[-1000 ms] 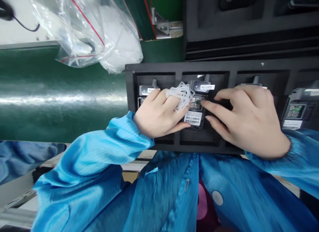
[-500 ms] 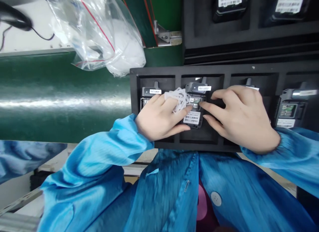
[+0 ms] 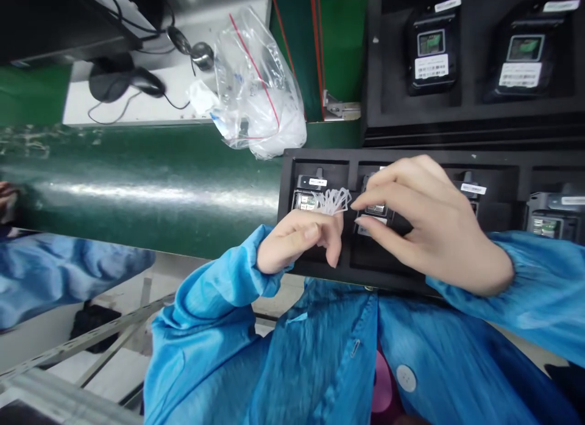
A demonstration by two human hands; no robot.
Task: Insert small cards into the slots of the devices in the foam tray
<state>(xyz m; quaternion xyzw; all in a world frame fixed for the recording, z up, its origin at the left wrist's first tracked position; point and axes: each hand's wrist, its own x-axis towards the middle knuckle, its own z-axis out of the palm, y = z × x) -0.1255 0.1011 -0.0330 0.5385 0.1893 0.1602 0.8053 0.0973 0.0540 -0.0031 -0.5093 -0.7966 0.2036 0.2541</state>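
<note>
Where half a second ago it lay flat on the black tray (image 3: 286, 218), the left hand (image 3: 299, 242) is now lifted, clamped on white ties (image 3: 333, 200); the right hand (image 3: 425, 221) pinches together at the middle pocket's device (image 3: 375, 210). Behind runs a green belt (image 3: 137, 187), with a plastic bag (image 3: 258, 90)

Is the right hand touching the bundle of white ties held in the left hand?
Touching: in the head view the right hand pinches the near edge of the white ties held by the left hand.
</note>
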